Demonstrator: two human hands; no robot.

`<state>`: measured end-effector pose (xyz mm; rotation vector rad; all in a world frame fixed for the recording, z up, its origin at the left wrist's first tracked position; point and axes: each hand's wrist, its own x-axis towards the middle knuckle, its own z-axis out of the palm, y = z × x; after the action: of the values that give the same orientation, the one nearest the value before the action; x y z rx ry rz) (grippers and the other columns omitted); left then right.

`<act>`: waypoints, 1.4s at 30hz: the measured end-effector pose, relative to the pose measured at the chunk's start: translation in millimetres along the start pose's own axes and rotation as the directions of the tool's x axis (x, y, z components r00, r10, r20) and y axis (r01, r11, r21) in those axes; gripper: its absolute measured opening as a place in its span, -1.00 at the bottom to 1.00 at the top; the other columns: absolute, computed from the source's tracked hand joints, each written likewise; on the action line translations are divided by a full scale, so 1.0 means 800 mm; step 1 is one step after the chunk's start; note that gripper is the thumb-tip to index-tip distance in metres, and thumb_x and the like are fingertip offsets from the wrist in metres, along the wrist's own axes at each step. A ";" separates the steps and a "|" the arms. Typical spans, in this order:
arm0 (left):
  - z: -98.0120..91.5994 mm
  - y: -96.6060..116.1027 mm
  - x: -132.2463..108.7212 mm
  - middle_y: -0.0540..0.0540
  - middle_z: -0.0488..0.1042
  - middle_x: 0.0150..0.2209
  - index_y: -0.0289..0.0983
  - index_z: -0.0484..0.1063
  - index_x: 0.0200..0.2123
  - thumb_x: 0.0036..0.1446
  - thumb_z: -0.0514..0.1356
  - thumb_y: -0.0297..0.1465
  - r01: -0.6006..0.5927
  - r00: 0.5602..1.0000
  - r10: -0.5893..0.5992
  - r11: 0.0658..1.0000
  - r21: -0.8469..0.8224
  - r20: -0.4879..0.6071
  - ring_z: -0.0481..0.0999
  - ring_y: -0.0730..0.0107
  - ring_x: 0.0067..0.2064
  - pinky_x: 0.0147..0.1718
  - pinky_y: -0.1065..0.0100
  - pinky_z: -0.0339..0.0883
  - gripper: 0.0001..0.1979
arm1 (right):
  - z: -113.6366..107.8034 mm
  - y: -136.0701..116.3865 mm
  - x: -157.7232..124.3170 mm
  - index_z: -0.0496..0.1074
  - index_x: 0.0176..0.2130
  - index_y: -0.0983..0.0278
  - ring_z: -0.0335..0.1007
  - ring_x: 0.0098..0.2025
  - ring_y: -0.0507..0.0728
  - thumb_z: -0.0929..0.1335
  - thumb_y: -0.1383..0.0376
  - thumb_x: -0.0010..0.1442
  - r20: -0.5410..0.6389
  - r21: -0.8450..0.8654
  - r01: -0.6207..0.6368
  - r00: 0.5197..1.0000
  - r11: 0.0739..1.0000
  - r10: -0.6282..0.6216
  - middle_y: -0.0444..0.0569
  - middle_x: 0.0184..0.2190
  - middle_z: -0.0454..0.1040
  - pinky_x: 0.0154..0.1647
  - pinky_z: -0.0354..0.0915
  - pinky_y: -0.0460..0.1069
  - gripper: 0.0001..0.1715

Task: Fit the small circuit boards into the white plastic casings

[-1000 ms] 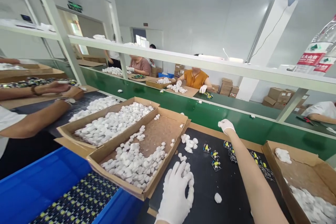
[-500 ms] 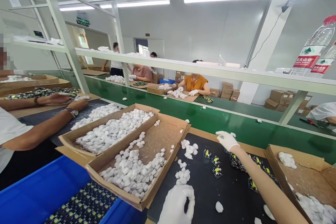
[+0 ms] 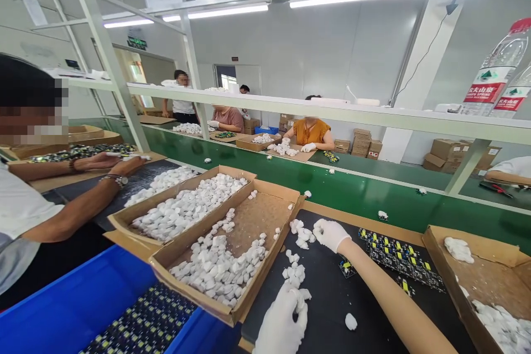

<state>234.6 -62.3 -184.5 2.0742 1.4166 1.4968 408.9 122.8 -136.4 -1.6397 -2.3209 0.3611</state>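
My left hand [image 3: 282, 318], in a white glove, is low on the black mat [image 3: 319, 298], its thumb and fingertips together on a white lump beside a small pile of white pieces [image 3: 293, 274]. My right hand [image 3: 331, 234], also gloved, reaches over the mat to a second cluster of white pieces [image 3: 302, 233]; its fingers are curled, and whether they hold anything is too small to tell. Circuit boards with yellow parts [image 3: 398, 254] lie in rows right of my right forearm. One more board [image 3: 346, 267] is partly under my right wrist. A single white piece [image 3: 350, 321] lies nearer me.
Two cardboard trays of white pieces [image 3: 219, 268] stand at left, above a blue bin [image 3: 124, 265] of boards. Another cardboard tray [image 3: 493, 265] is at right. Behind runs a green belt [image 3: 352, 182] with small items. A person [image 3: 37, 215] works at left; others sit across.
My right hand has moved left from the mat's back edge to the white pieces. The view has shifted slightly. A white-topped item now shows on the belt where my right hand was.
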 end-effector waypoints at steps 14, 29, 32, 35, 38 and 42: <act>-0.004 0.013 0.020 -0.09 0.53 -0.34 -0.23 0.44 -0.43 -0.07 0.28 -0.34 0.482 0.870 -0.454 0.698 -0.529 0.192 0.51 0.35 -0.40 -0.38 0.32 0.44 -0.88 | -0.019 -0.037 -0.064 0.41 -0.19 0.36 0.44 -0.38 0.04 0.30 0.14 0.26 -0.059 0.685 -0.115 0.976 0.719 0.212 -0.08 -0.34 0.49 -0.33 0.41 0.01 -0.69; -0.005 0.060 0.059 0.07 0.38 -0.60 -0.33 0.45 -0.48 -0.25 0.42 -0.14 0.571 0.799 -0.430 0.328 -0.752 0.420 0.31 0.58 -0.62 -0.61 0.48 0.19 -0.60 | -0.045 -0.106 -0.201 0.53 -0.31 0.29 0.47 -0.42 0.14 0.42 0.10 -0.02 -0.069 0.777 -0.084 0.974 0.624 0.217 0.00 -0.41 0.58 -0.34 0.41 0.06 -0.67; -0.001 0.064 0.054 0.09 0.32 -0.70 -0.35 0.45 -0.49 -0.24 0.40 -0.10 0.636 0.747 -0.421 0.227 -0.738 0.514 0.23 0.61 -0.68 -0.65 0.49 0.11 -0.58 | -0.042 -0.103 -0.209 0.48 -0.29 0.33 0.47 -0.47 0.12 0.40 0.02 0.01 -0.009 0.812 -0.132 0.971 0.569 0.239 0.00 -0.46 0.56 -0.47 0.41 0.00 -0.56; 0.004 0.067 0.052 0.15 0.22 -0.73 -0.32 0.39 -0.53 -0.26 0.39 -0.11 0.712 0.653 -0.438 0.078 -0.698 0.618 0.14 0.66 -0.70 -0.69 0.54 0.01 -0.59 | -0.036 -0.099 -0.216 0.46 -0.28 0.32 0.45 -0.48 0.10 0.39 0.09 0.04 -0.039 0.801 -0.115 0.970 0.588 0.242 -0.03 -0.48 0.54 -0.42 0.41 0.02 -0.65; 0.005 0.069 0.049 0.15 0.21 -0.70 -0.31 0.36 -0.54 -0.30 0.41 -0.19 0.763 0.563 -0.449 -0.040 -0.645 0.694 0.13 0.69 -0.69 -0.70 0.57 -0.03 -0.62 | -0.032 -0.095 -0.222 0.50 -0.28 0.27 0.41 -0.40 0.09 0.37 0.28 0.03 -0.182 0.720 0.007 0.967 0.694 0.179 -0.03 -0.41 0.52 -0.27 0.38 0.05 -0.80; -0.001 0.066 0.043 0.11 0.28 -0.68 -0.34 0.40 -0.56 -0.39 0.47 -0.22 0.789 0.505 -0.439 -0.113 -0.603 0.743 0.16 0.69 -0.69 -0.72 0.58 -0.02 -0.59 | -0.034 -0.088 -0.227 0.51 -0.23 0.24 0.42 -0.36 0.10 0.26 0.49 0.03 -0.455 0.308 0.311 0.878 0.899 -0.148 -0.01 -0.39 0.49 -0.30 0.40 0.03 -0.65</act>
<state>264.4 -62.0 -129.1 0.5243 0.7245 0.9663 414.6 -70.3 -100.7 -1.1058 -1.9440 0.3297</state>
